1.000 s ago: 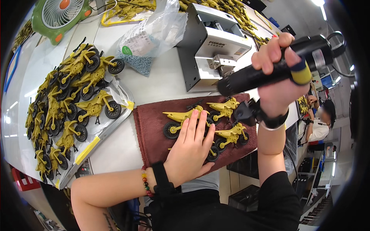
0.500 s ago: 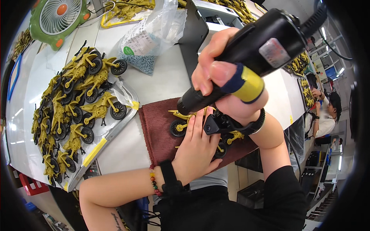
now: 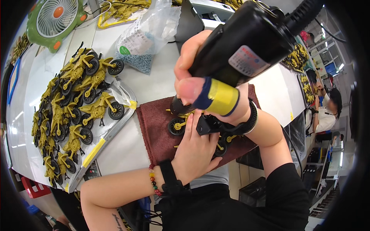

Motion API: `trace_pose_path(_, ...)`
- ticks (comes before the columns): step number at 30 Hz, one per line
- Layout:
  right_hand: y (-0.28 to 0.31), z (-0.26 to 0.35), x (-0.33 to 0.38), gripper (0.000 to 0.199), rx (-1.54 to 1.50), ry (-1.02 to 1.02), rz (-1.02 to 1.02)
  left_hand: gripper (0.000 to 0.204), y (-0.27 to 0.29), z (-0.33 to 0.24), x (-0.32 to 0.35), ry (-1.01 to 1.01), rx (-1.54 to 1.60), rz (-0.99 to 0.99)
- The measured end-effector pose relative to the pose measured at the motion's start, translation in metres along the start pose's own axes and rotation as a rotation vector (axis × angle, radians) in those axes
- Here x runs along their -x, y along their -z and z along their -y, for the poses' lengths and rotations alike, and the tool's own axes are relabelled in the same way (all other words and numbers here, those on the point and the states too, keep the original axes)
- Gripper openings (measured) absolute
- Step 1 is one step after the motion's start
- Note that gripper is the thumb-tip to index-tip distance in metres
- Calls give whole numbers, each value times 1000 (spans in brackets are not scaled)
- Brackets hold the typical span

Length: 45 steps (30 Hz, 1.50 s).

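Note:
My right hand (image 3: 208, 90) is wrapped round a black electric screwdriver (image 3: 227, 50), with yellow and dark blue tape on its thumb. The screwdriver's nose points down at a yellow toy motorcycle (image 3: 177, 126) with black wheels, partly covered by my hands. Whether the bit touches it is hidden. Beneath the toy lies a brown cloth (image 3: 154, 127). My left hand (image 3: 195, 154) rests flat over the toy's middle, fingers stretched toward the screwdriver's nose. More yellow parts and black wheels show beside my left thumb, partly behind my right wrist.
Left of the cloth, a metal-edged tray (image 3: 115, 133) carries a heap of yellow toy motorcycles (image 3: 65, 104). Behind stand a clear bag of small blue-grey screws (image 3: 137, 61) and a green fan (image 3: 54, 23). A cable (image 3: 306, 15) runs from the screwdriver. At far right a person (image 3: 327, 111) sits.
My right hand and the screwdriver have shifted left, and the tool's body stands more upright over the toy. My left hand stays in place on the toy.

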State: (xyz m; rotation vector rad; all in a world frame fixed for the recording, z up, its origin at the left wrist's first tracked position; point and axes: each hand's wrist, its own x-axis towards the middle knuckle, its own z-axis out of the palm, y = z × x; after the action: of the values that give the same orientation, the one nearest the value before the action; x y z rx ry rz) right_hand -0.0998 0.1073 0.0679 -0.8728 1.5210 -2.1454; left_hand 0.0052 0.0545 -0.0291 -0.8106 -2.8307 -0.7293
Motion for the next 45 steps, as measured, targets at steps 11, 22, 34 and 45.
trace_pose_path(11,53,59,25,29,-70,411,-26,77,5,0,-4,31,62,9)
trace_pose_path(22,216,46,78,12,-195,165,-571,88,53,-4,-9,106,-125,232)
trace_pose_path(34,247,21,109,15,-356,180,-732,62,58,7,-24,179,-148,282)
trace_pose_path(45,245,20,115,14,-392,179,-765,53,60,1,-45,137,76,-54)
